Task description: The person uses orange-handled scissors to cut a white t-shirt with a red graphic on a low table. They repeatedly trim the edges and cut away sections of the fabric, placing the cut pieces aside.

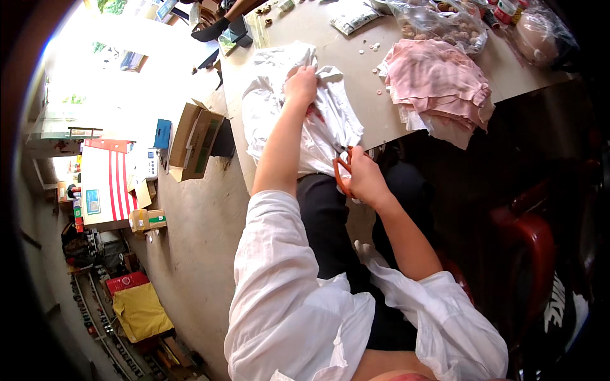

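A white cloth garment [340, 108] with a patch of red on it lies crumpled over the table's near edge, its lower part hanging toward my lap. My left hand [300, 86] is closed on the upper part of this cloth, fingers bunched into it. At the garment's near right corner, my right hand [367, 176] grips scissors by their orange-red handles [341, 173]. The blades point away toward the cloth and are mostly hidden, so I cannot tell whether they are apart.
A stack of pink cloth pieces [438, 79] overhangs the table edge at right. Small white buttons [375, 46] lie scattered behind. Clear plastic bags with brownish round things [438, 25] stand farther back. Cardboard boxes [192, 141] sit left of the table [375, 108]; a reddish chair [534, 244] is at right.
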